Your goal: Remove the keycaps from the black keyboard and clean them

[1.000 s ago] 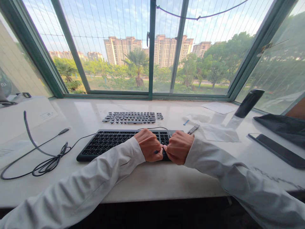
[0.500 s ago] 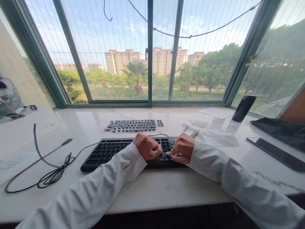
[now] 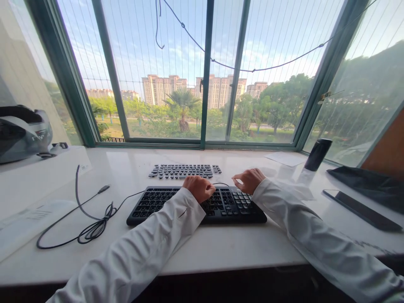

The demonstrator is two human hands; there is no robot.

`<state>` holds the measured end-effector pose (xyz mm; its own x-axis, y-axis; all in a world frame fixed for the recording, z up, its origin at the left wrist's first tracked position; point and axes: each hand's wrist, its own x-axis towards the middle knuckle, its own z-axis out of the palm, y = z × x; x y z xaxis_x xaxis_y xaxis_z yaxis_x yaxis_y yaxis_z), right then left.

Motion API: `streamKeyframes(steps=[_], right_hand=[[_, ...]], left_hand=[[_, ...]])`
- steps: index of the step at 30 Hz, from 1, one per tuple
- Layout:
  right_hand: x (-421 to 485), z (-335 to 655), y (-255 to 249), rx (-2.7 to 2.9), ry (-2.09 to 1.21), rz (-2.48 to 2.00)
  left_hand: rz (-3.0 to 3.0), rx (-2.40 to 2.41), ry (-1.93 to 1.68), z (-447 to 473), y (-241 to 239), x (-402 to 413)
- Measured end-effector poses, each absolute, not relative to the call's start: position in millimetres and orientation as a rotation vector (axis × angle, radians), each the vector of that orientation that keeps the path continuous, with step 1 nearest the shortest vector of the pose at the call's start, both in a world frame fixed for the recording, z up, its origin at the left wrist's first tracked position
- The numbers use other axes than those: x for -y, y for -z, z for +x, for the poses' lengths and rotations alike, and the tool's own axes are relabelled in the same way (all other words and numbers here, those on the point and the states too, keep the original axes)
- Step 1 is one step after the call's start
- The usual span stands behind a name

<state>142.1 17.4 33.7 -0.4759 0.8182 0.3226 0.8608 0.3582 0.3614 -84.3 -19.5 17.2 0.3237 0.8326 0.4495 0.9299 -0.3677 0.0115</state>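
Observation:
A black keyboard (image 3: 167,202) lies on the white counter in front of me. Its left and middle parts show bare key sockets, while keycaps sit on the number pad at the right. My left hand (image 3: 198,188) is closed in a fist over the keyboard's middle; whatever its fingers may hold is hidden. Above the number pad's far edge is my right hand (image 3: 250,181), with a gap between thumb and forefinger and nothing visible in them. Loose black keycaps (image 3: 184,170) are laid out in rows behind the keyboard, left of my right hand.
A coiled cable (image 3: 97,227) lies left of the keyboard, near a white box (image 3: 38,179) with a helmet (image 3: 25,132) on it. At the right are a black cylinder (image 3: 318,155), a phone (image 3: 360,210) and dark cloth (image 3: 369,187). Clear plastic lies behind my right forearm.
My right hand has lifted off the number pad and moved to the keyboard's far edge, its fingers parting. My left hand stays closed over the keyboard. The view has shifted slightly.

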Motion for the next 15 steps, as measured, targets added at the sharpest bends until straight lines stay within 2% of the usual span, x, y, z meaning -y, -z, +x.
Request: streamKeyframes(steps=[8,15], right_hand=[[-85,99,-53,2.709,0.794,-1.628],[-123,67,-36,2.821,0.796,-1.614]], left_hand=[[-2.361,1.61,0.577,-88,-17,17],[-2.364,1.634,0.593,-89,-20,19]])
